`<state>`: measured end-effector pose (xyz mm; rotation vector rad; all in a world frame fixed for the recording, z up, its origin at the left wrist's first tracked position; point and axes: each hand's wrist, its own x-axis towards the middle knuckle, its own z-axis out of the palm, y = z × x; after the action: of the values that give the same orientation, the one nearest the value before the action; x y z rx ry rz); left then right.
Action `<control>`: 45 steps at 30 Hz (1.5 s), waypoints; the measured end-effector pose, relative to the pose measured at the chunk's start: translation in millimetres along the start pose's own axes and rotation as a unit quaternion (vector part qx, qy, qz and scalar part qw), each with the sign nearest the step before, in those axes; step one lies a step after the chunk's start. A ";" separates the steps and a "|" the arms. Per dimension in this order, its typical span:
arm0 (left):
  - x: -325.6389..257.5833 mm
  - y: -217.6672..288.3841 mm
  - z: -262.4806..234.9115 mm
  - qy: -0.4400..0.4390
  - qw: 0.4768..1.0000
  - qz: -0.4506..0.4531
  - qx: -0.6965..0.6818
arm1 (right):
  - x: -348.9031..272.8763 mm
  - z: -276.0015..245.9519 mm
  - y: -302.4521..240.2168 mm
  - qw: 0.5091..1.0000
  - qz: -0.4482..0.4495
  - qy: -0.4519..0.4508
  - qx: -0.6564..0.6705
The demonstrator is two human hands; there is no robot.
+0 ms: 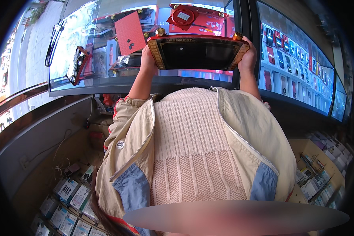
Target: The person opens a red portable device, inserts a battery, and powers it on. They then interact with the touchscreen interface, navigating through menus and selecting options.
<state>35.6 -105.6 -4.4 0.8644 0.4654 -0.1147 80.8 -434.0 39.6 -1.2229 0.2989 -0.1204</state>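
The left hand [147, 59] and right hand [248, 57] clasp opposite ends of a glossy, red-and-gold-framed screen [196, 54] over a smooth glass counter [106, 85].

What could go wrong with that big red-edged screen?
The left grip and right grip hold the screen only by its ends, so it might slip and crack the glass below. Small black bits lie on the red card; a bump could scatter them.

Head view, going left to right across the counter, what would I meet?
Thin black loop, dark red-edged panel, flat red card, your left hand, red-and-gold screen device, your right hand, rows of phones.
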 end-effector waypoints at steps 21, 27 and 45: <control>-2.8 0.5 3.0 0.012 1.000 0.019 0.011 | -1.0 -0.2 -0.1 1.000 0.005 0.008 -0.012; -4.6 2.6 4.2 0.002 1.000 0.008 0.009 | -0.9 0.1 -0.1 1.000 0.006 0.011 -0.007; 0.8 -1.4 -0.4 0.000 1.000 0.010 -0.003 | 2.8 -4.9 5.9 1.000 0.003 0.002 0.005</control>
<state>35.8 -106.1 -6.0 0.8626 0.4560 -0.0957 81.6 -437.2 32.1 -1.2114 0.3047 -0.1178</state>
